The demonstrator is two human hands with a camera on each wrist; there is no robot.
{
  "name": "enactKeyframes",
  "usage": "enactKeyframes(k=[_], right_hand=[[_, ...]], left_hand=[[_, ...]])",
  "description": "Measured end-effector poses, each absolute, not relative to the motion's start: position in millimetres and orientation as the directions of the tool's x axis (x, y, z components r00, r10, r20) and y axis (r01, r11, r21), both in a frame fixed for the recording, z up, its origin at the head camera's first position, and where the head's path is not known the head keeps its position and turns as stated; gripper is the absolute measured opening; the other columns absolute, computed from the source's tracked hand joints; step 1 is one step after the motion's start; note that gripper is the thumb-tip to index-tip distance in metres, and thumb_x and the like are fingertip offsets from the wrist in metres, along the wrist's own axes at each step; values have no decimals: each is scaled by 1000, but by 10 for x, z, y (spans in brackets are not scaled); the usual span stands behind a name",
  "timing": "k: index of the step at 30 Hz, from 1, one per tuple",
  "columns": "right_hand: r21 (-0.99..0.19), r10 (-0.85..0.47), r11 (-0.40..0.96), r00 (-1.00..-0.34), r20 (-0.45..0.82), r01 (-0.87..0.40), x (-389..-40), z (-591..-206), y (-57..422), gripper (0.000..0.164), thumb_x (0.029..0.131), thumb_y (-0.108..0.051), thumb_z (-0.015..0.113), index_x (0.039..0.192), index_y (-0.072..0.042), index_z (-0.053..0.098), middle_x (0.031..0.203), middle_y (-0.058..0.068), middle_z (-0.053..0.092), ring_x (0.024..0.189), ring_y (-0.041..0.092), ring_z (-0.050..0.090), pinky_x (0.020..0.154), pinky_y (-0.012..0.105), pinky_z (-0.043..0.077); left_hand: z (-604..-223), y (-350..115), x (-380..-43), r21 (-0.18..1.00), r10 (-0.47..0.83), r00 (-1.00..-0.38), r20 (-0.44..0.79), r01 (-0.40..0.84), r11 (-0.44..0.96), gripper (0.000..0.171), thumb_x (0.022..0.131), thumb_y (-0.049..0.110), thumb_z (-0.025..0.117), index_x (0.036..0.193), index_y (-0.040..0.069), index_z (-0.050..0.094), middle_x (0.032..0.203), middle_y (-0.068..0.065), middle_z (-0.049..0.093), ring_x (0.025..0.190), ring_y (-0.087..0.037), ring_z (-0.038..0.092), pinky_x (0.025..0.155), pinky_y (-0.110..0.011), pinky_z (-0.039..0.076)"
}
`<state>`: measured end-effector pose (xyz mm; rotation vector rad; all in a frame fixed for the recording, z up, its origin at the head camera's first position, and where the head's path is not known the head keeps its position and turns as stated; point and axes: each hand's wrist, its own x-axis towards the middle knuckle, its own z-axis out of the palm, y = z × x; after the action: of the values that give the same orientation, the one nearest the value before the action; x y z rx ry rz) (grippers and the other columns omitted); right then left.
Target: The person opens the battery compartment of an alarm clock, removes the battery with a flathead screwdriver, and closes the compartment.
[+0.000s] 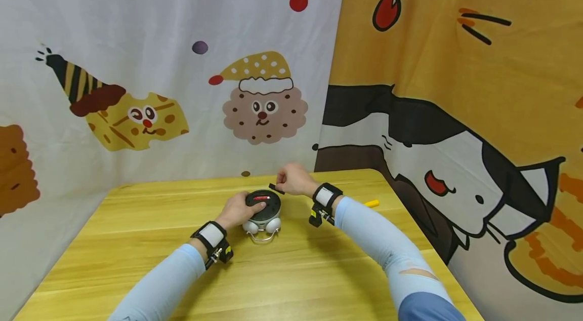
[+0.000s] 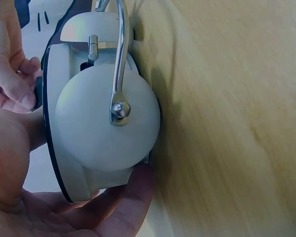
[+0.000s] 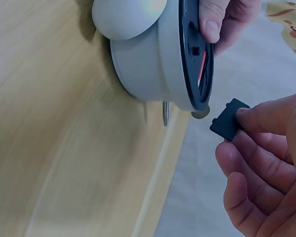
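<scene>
A white twin-bell alarm clock (image 1: 272, 205) lies face down on the table, its black back turned up. Its bells (image 2: 103, 121) and metal handle (image 2: 119, 59) point toward me. My left hand (image 1: 237, 211) grips the clock by its side, thumb across the back and fingers round the body. A red battery (image 1: 261, 198) shows in the uncovered compartment, seen edge-on in the right wrist view. Just beyond the clock's right side, my right hand (image 1: 297, 179) pinches a small black battery cover (image 3: 229, 120) between thumb and fingers. The cover is apart from the clock, its small tabs facing it.
The clock stands near the far edge of the wooden table (image 1: 182, 199). A yellow object (image 1: 371, 203), partly hidden by my right sleeve, lies at the right. A printed curtain (image 1: 182, 123) hangs right behind the table.
</scene>
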<state>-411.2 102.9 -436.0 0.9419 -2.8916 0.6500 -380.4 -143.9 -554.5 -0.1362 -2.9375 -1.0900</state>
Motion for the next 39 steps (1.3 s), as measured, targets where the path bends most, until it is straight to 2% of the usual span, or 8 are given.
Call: enactKeyframes(k=[2, 7, 13, 16, 21, 26, 33, 39], right_hand=[[-387, -551, 729, -819, 159, -565, -4114, -4371, 1075, 13, 98, -18, 86, 86, -19, 83, 84, -4, 80, 80, 12, 69, 76, 29, 57], [-410, -539, 723, -825, 171, -557, -4124, -4378, 1161, 12, 98, -16, 86, 86, -17, 83, 84, -2, 81, 79, 13, 70, 75, 30, 58], [-412, -519, 734, -837, 172, -540, -4149, -4410, 1230, 12, 98, -18, 86, 87, -18, 83, 84, -3, 80, 79, 12, 69, 75, 29, 57], [-418, -509, 742, -846, 158, -524, -4148, -4417, 1263, 12, 98, -19, 87, 87, -19, 83, 84, -4, 80, 79, 12, 69, 75, 29, 57], [-420, -499, 746, -851, 164, -518, -4141, -4421, 1322, 13, 97, -20, 87, 85, -20, 84, 82, -5, 80, 76, 12, 69, 74, 30, 58], [-390, -486, 763, -855, 181, -516, -4150, -4439, 1373, 15, 97, -23, 88, 82, -21, 85, 79, -7, 80, 75, 10, 69, 76, 31, 58], [-395, -456, 782, -875, 163, -482, -4123, -4453, 1410, 18, 96, -23, 88, 78, -21, 85, 77, -8, 80, 73, 10, 69, 78, 32, 58], [-391, -423, 804, -893, 153, -448, -4097, -4462, 1427, 18, 95, -23, 88, 78, -20, 85, 78, -6, 81, 73, 12, 70, 78, 33, 60]], left_hand=[[-5562, -1434, -3812, 650, 68, -997, 34, 74, 757, 84, 91, 77, 81, 134, 6, 74, 122, -13, 82, 106, -27, 76, 87, -43, 62], [-5514, -1423, -3755, 656, 76, -996, 35, 80, 751, 85, 93, 73, 81, 141, 3, 72, 127, -17, 81, 112, -32, 77, 91, -45, 63], [-5508, -1415, -3741, 652, 53, -998, 22, 54, 756, 92, 93, 76, 80, 147, 2, 68, 135, -20, 79, 120, -34, 76, 98, -48, 63], [-5478, -1403, -3707, 656, 52, -999, 6, 43, 754, 97, 94, 73, 80, 153, -1, 64, 142, -25, 75, 127, -40, 74, 102, -52, 63], [-5457, -1406, -3687, 664, 65, -998, 0, 49, 746, 97, 95, 72, 80, 154, -3, 62, 143, -27, 74, 127, -42, 73, 102, -54, 63], [-5587, -1446, -3819, 665, 69, -998, -4, 49, 745, 97, 92, 76, 80, 151, 1, 65, 141, -22, 76, 126, -37, 75, 103, -52, 63], [-5721, -1499, -3929, 663, 93, -996, 2, 71, 746, 111, 87, 91, 73, 152, 2, 65, 140, -21, 77, 124, -36, 76, 99, -51, 64], [-5429, -1415, -3694, 663, 92, -996, 6, 73, 745, 97, 97, 73, 77, 153, -4, 62, 142, -28, 74, 125, -45, 74, 100, -56, 63]])
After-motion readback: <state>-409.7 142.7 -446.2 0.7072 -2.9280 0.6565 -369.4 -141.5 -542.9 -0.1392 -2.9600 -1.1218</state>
